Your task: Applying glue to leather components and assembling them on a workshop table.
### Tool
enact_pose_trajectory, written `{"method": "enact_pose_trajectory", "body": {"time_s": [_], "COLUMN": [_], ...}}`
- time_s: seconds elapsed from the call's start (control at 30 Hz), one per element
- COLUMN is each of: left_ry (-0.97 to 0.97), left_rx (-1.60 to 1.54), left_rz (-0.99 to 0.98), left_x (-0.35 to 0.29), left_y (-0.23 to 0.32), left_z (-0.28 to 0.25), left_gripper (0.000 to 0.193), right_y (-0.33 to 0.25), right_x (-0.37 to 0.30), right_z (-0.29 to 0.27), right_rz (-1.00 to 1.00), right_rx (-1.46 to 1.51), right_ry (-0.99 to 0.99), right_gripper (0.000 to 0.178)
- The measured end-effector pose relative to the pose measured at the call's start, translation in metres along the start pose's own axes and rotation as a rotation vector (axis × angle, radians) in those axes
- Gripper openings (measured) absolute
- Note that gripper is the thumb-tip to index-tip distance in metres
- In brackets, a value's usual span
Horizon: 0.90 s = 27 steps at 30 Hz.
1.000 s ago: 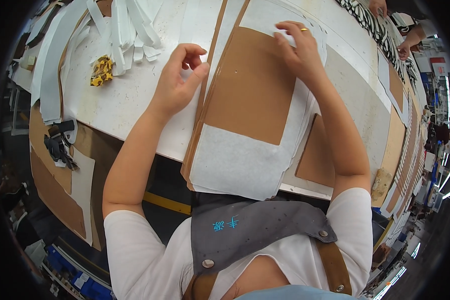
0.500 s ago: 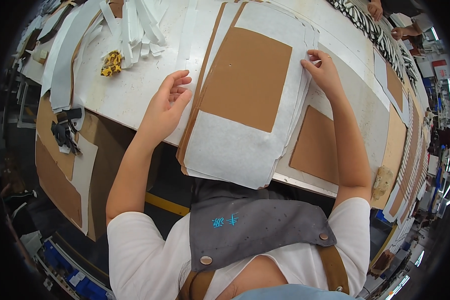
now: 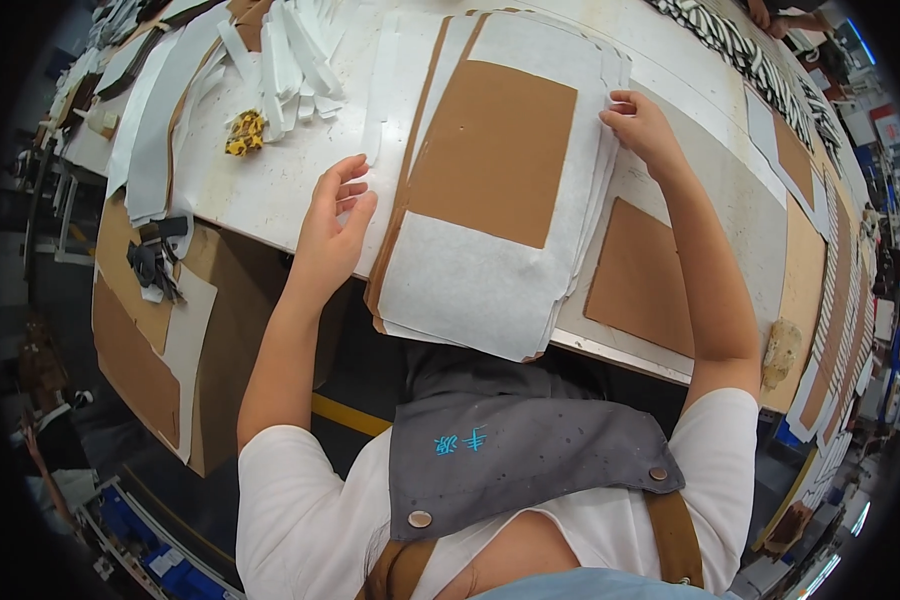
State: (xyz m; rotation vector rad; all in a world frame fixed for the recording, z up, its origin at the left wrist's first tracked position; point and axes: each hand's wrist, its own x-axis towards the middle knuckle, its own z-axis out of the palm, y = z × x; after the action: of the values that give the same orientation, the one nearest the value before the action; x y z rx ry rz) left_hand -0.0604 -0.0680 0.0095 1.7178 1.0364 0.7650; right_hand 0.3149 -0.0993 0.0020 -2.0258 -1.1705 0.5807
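L hand left of stack, fingers loose/empty; R hand at edge, grip unclear. Scraps upper-left, brown pc right.

Left head-worn fisheye, facing steeply down
From close above the grey apron at bottom centre, the view spans the worktable across the upper frame.

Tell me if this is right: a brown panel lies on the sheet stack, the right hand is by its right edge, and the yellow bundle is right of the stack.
No: the yellow bundle is left of the stack, as the head view shows. A brown panel does lie on the stack, and the right hand is by its right edge.
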Motion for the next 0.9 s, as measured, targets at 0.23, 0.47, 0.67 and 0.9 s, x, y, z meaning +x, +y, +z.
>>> {"method": "enact_pose_trajectory", "body": {"time_s": [0.23,0.47,0.67,0.9], "left_ry": [0.025,-0.012,-0.175,-0.326], "left_rx": [-0.025,0.2,0.376,0.338], "left_rz": [0.027,0.214,0.451,0.561], "left_x": [-0.012,-0.03,-0.045,-0.055], "left_y": [0.005,0.033,0.046,0.043], "left_z": [0.004,0.013,0.045,0.085], "left_gripper": [0.036,0.033,0.034,0.037], "right_y": [-0.012,-0.029,-0.03,-0.006], "right_x": [0.006,-0.022,-0.034,-0.039], "right_z": [-0.005,0.005,-0.001,-0.024], "right_rz": [0.249,0.163,0.1,0.206], "right_rx": [0.304,0.183,0.338,0.322], "right_ry": [-0.211,-0.3,-0.427,-0.416], "right_gripper": [0.041,0.03,0.02,0.017]}}
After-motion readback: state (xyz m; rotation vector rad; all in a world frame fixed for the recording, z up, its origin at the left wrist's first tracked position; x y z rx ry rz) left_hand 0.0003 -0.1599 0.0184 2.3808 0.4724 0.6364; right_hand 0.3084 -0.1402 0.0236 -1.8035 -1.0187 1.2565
